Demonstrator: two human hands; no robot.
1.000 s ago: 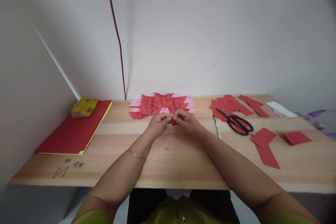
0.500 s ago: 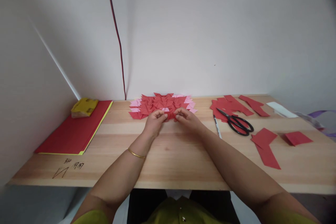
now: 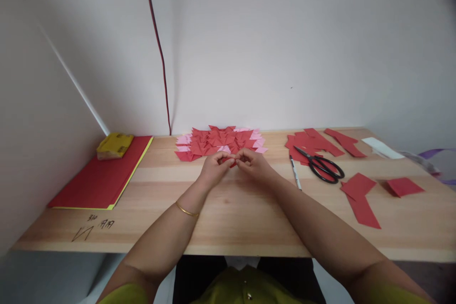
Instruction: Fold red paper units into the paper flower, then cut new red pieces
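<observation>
Between my fingertips is a small piece of red paper (image 3: pixel 233 163), mostly covered by the fingers, so its folded shape cannot be made out. My left hand (image 3: pixel 215 169) pinches it from the left, thumb against forefinger. From the right, my right hand (image 3: pixel 253 164) pinches the same piece, and the fingertips of both hands nearly meet. Just behind them lies a heap of folded red and pink paper pieces (image 3: pixel 221 139) with pointed tips, spread along the wall.
To the right lie black-handled scissors (image 3: pixel 322 167), a marker pen (image 3: pixel 295 173), red paper scraps (image 3: pixel 361 199), a folded red piece (image 3: pixel 405 187) and a white strip (image 3: pixel 383 147). At left, a yellow packet (image 3: pixel 114 146) rests on red sheets (image 3: pixel 96 183). A cable (image 3: pixel 160 52) hangs down the wall.
My hands have drawn closer together, the left moving slightly right. The red paper between them is now more covered by the fingers.
</observation>
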